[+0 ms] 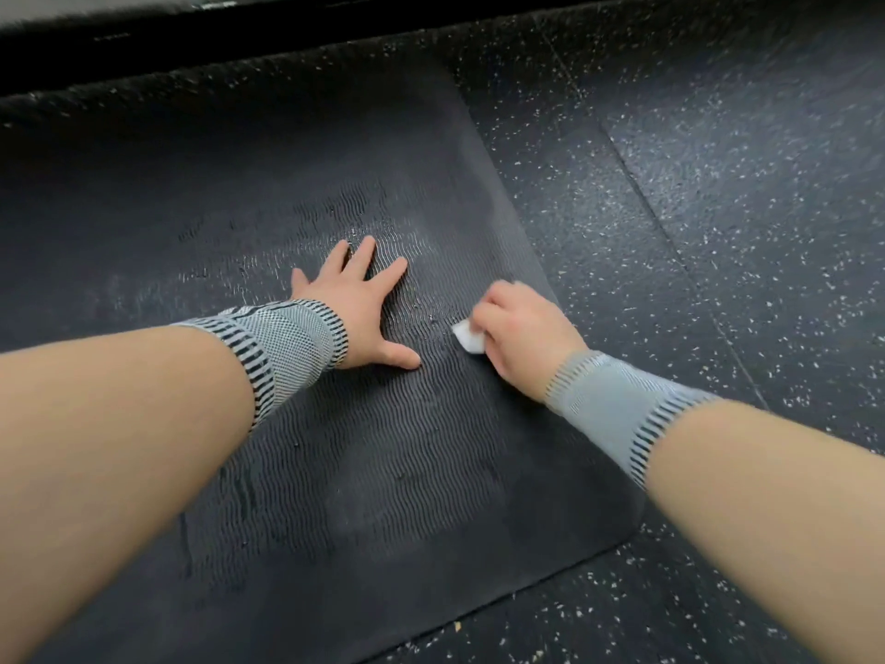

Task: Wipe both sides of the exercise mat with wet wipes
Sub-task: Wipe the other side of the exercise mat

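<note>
Head view: exercise mat [383, 472] lying flat on speckled floor [718, 184], spreading under both hands. Left hand [357, 304] pressing flat, fingers splayed, gripping nothing; probably pinning mat against sliding. Right hand [519, 328] curling fingers round white wet wipe [468, 336], pressing it onto ribbed surface just right of left thumb. Damp sheen showing beyond left fingertips. Judging: upper face being wiped; underside not visible.

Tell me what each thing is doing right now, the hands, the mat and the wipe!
Dark ribbed rubber exercise mat: flat on the floor, shiny wet streaks near the hands.
Small white wet wipe: bunched, pressed on the mat.
Left hand: fingers spread, flat on the mat.
Right hand: curled grip on the wipe.
Black speckled rubber floor: under the mat.
</note>
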